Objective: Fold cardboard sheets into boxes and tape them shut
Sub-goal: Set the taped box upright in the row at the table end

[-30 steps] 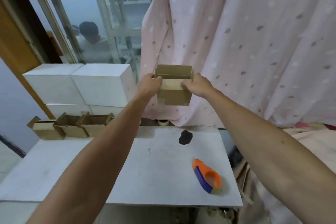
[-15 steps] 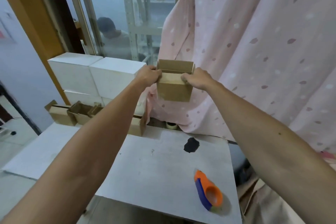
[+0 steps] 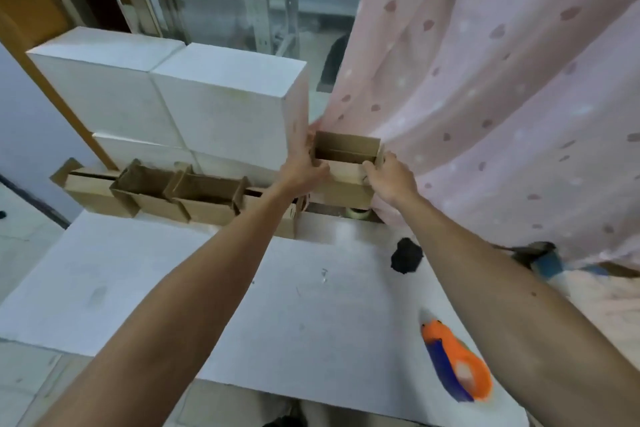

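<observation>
The small brown cardboard box (image 3: 346, 184) is held between the two grips at the far edge of the white bench (image 3: 173, 288). The left grip (image 3: 304, 170) pinches its left wall and the right grip (image 3: 391, 177) pinches its right wall. The box has flat, smooth sides and an open top. More open brown cardboard boxes (image 3: 180, 194) stand in a row to its left.

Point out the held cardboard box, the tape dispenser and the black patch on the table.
cardboard box (image 3: 348, 187), head view, its front wall
tape dispenser (image 3: 447, 343), head view, orange upper body
black patch (image 3: 406, 256), head view, its middle
</observation>
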